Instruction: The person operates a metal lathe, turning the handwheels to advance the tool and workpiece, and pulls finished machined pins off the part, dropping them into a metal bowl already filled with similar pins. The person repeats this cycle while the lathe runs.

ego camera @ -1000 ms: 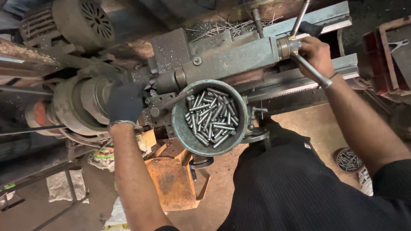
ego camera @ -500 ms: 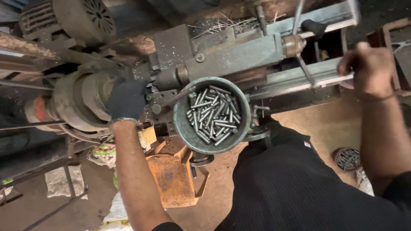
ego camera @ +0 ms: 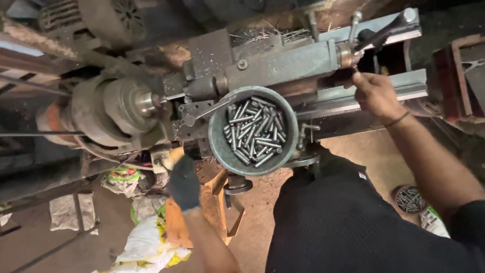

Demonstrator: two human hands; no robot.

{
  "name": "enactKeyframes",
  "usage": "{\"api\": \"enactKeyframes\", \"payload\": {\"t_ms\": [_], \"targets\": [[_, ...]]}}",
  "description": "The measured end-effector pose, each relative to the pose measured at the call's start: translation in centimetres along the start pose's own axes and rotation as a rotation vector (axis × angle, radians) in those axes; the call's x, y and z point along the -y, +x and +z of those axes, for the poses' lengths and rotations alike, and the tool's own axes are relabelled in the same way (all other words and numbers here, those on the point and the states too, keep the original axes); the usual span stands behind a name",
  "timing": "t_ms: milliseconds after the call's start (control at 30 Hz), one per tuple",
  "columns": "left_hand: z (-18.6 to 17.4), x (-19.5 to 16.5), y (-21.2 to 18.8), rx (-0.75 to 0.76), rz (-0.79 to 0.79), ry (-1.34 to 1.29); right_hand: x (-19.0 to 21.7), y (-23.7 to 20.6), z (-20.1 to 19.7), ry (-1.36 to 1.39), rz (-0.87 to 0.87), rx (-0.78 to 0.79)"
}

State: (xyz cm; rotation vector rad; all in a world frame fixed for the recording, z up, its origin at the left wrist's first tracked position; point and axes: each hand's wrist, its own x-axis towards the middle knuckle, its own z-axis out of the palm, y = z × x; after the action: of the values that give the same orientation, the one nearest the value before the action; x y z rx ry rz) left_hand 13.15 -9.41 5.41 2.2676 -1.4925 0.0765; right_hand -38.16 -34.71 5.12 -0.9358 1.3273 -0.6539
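Observation:
My left hand (ego camera: 184, 186), in a dark glove, hangs below the lathe bed beside a yellowish part (ego camera: 172, 155); its fingers are curled and I cannot tell if they hold anything. The lathe chuck (ego camera: 124, 103) above it is bare. My right hand (ego camera: 375, 93) is closed around a dark lever handle (ego camera: 343, 77) under the hub of the lathe's right-hand carriage (ego camera: 283, 63). Between my hands a round grey-green metal bowl (ego camera: 217, 147) rests on the lathe, holding several short steel pins (ego camera: 255, 130).
A motor (ego camera: 118, 17) sits at the top left above the chuck. Two more levers (ego camera: 389, 28) stick out of the hub. Below stand an orange metal stand (ego camera: 214, 207), plastic bags (ego camera: 146, 245) and a small bowl of pins (ego camera: 409, 198) on the dirt floor.
My left hand has left the chuck and dropped below the lathe bed. My right hand swung out to the far right, then came back in to the lever at the hub.

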Motion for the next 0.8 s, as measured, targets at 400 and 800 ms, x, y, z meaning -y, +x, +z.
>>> {"api": "enactKeyframes", "payload": {"t_ms": [400,800], "targets": [[6.9,-4.2,-17.2,0.609,-1.049,-1.107,1.4,-1.2,0.2,-0.113,-0.081,-0.037],[2.1,-2.5,-12.3,0.623,-0.955,-1.424,1.3,-2.4,0.3,-0.476,-0.151,-0.180]]}}
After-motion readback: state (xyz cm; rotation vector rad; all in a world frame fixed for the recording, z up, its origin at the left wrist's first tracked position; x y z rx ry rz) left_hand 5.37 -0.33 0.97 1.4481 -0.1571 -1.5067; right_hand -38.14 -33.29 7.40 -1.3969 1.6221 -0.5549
